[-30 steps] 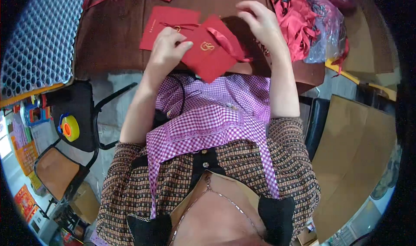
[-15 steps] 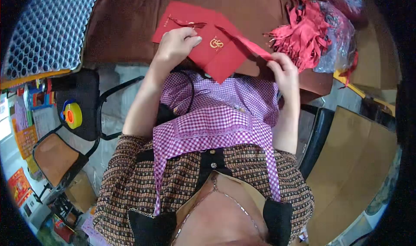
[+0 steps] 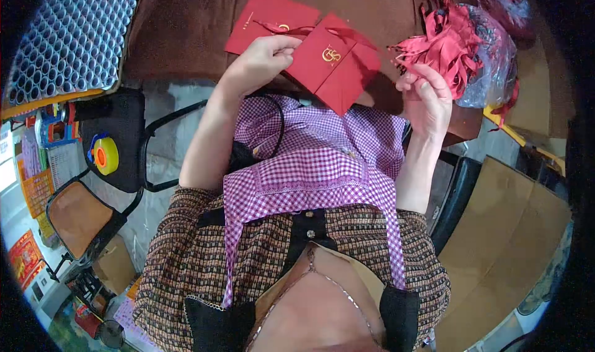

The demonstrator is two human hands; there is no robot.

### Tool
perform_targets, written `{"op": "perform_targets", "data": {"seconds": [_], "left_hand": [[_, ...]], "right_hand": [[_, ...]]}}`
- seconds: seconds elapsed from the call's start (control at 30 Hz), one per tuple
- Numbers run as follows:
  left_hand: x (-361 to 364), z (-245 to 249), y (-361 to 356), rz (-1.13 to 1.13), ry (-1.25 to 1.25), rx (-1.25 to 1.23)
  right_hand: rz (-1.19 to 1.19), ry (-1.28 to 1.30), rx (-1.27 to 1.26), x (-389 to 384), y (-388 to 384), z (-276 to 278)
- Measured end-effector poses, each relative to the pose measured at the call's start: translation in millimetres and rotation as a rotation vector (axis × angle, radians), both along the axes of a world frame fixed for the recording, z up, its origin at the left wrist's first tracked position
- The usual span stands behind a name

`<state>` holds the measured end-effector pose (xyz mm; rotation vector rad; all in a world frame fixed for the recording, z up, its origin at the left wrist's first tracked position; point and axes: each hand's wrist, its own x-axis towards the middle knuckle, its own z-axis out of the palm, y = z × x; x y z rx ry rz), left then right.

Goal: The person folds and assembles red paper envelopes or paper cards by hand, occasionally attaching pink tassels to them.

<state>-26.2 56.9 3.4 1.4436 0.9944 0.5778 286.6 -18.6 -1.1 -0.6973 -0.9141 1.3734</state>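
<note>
My left hand [image 3: 263,63] is closed on the left edge of a flat red paper envelope [image 3: 331,73], which is tilted and carries a gold emblem. A fold line crosses its face, and dark red ribbon shows near its upper right edge. Behind it, to the left, lies a second red envelope [image 3: 266,17] with gold marks and a ribbon across it. My right hand [image 3: 427,94] is raised to the right of the front envelope, apart from it, its fingers loosely curled and apart. Close by that hand is a bunch of red ribbons [image 3: 449,48].
Clear plastic wrapping [image 3: 496,60] surrounds part of the ribbons on the brown table cloth [image 3: 180,42]. A tray of round cells [image 3: 68,35] sits at the left. Chairs, a yellow tape roll [image 3: 105,155] and a cardboard sheet [image 3: 502,246] stand lower down.
My right hand has let go of the front envelope's raised flap and moved up and right, near the ribbons. That flap now lies down. My left hand still grips the envelope.
</note>
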Motion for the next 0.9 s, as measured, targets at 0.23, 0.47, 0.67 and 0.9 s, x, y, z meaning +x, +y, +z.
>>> {"op": "perform_targets", "data": {"seconds": [0.23, 0.47, 0.67, 0.9], "left_hand": [[9, 6, -6, 0.076, 0.048, 0.073], [16, 9, -9, 0.131, 0.063, 0.106], [25, 14, -14, 0.178, 0.13, 0.219], [26, 9, -16, 0.196, 0.145, 0.249]], "right_hand": [[-0.11, -0.284, 0.344, -31, 16, 18], [0.063, -0.466, 0.022, -83, 18, 22], [-0.152, -0.937, 0.195, -99, 30, -4], [-0.299, -1.061, 0.221, -112, 29, -11]]}}
